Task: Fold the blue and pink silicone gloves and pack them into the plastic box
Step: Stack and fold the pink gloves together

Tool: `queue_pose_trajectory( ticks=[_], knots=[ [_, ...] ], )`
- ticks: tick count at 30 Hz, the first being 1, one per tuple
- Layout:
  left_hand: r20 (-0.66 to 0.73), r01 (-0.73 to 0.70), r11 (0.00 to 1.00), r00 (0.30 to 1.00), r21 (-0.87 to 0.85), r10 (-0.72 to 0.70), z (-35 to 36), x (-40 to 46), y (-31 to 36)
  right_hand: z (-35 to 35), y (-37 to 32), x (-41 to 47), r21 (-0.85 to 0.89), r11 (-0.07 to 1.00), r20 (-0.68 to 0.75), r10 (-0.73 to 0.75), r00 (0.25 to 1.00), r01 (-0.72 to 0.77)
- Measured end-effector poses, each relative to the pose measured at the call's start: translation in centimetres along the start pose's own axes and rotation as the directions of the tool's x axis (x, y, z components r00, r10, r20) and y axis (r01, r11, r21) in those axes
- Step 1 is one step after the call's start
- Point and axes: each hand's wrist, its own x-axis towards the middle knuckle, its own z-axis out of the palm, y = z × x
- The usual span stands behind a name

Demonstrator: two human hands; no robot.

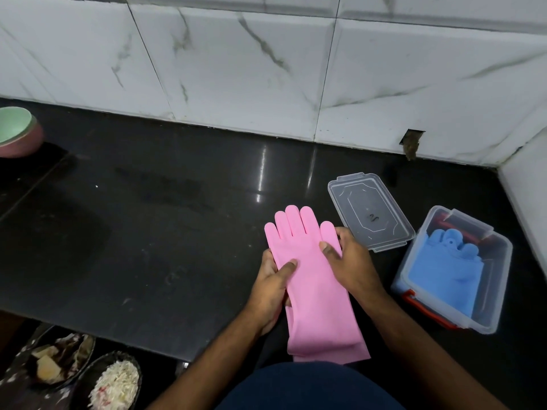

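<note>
The pink silicone gloves [310,279] lie stacked flat on the black counter, fingers pointing away from me, cuffs near the counter's front edge. My left hand [273,287] grips their left edge, thumb on top and fingers underneath. My right hand [349,258] holds the right edge near the thumb part, its own thumb pressing on top. The blue gloves [444,273] lie folded inside the clear plastic box [500,279] at the right, which has orange clips. Its clear lid [370,211] rests loose on the counter behind the pink gloves.
A white marble-tiled wall [266,69] runs along the back and right side. A pink and green bowl [17,131] stands at the far left. Two dark bowls of food scraps [85,371] sit below the counter's front edge at lower left.
</note>
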Motion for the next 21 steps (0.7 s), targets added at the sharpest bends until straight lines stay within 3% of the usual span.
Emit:
queue_pose_trajectory(
  ticks=[11, 17, 19, 21],
  knots=[
    [0.017, -0.086, 0.996, 0.996, -0.011, 0.086, 0.7, -1.1, 0.2, -2.8, 1.5, -7.0, 0.074, 0.977, 0.304, 0.17, 0.937, -0.201],
    [0.031, -0.109, 0.994, 0.994, -0.024, 0.109, 1.3, -3.3, 0.0, -3.3, 1.0, -8.1, -0.071, 0.983, 0.288, 0.183, 0.94, -0.17],
    [0.04, -0.201, 0.961, 0.98, 0.193, 0.196, 1.1, -4.5, -0.3, -2.8, 0.9, -8.7, -0.147, 0.978, 0.258, 0.184, 0.948, -0.15],
    [0.059, -0.275, 0.807, 0.956, 0.522, 0.288, 0.9, -5.2, -0.5, -2.0, 0.9, -9.5, -0.224, 0.967, 0.209, 0.171, 0.963, -0.123]
  ],
)
